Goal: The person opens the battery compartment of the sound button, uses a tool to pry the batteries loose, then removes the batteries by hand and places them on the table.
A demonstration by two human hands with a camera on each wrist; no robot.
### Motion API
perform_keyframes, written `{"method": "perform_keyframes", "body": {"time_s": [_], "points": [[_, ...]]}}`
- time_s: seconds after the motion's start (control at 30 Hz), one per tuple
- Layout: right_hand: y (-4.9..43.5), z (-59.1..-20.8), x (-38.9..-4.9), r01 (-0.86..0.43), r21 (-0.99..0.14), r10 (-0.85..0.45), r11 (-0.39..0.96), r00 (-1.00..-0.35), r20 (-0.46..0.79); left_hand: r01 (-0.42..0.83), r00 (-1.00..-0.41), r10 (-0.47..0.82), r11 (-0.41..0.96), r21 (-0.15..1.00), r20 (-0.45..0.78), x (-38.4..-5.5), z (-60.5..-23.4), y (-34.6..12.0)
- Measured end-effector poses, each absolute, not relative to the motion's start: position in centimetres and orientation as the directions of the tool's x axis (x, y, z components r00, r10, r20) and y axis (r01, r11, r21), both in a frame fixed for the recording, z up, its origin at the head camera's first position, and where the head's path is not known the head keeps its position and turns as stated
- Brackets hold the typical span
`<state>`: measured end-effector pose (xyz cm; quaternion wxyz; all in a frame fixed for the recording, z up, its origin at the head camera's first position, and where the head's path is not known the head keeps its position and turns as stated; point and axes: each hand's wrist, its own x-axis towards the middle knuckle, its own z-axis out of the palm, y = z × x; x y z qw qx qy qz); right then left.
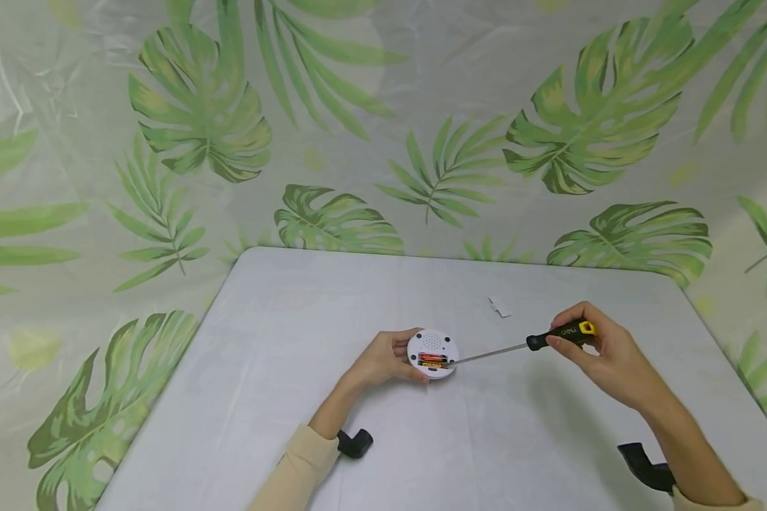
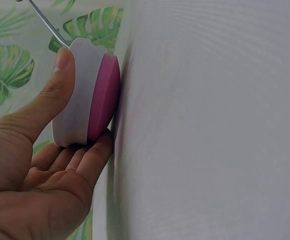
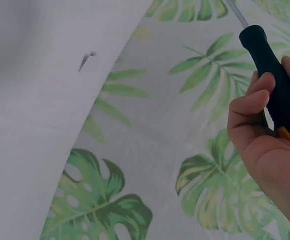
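Note:
A round white device (image 1: 431,341) with a speaker-like grid of holes lies in my left hand (image 1: 383,358), its underside facing up. In the left wrist view the device shows a pink side (image 2: 104,97) toward the table; the thumb and fingers grip its edge. Batteries (image 1: 432,359) with red, black and gold wrappers sit in its uncovered compartment. My right hand (image 1: 604,348) grips a screwdriver (image 1: 562,335) by its black and yellow handle. The shaft reaches left, and its tip is at the right end of the batteries; whether it touches them I cannot tell.
A small flat white piece (image 1: 500,306) lies on the white table (image 1: 332,298), beyond the device and to its right. Black curved parts (image 1: 356,443) show near both wrists. Behind the table hangs a leaf-patterned sheet (image 1: 447,85).

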<state>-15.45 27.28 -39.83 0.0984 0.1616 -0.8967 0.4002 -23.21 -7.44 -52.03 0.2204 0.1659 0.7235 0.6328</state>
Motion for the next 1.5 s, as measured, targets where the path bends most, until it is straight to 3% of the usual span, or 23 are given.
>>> {"method": "perform_keyframes", "body": {"time_s": [1.03, 1.5], "points": [[27.4, -39.75, -15.48, -0.372, -0.683, -0.217, 0.628, -0.927, 0.306, -0.033, -0.844, 0.525, 0.146, 0.989, -0.106, -23.26, -51.88, -7.46], [27.59, -40.45, -15.72, -0.397, -0.723, -0.233, 0.565, -0.918, 0.322, 0.005, -0.842, 0.534, 0.156, 0.988, -0.08, -23.3, -51.91, -7.28]]}}
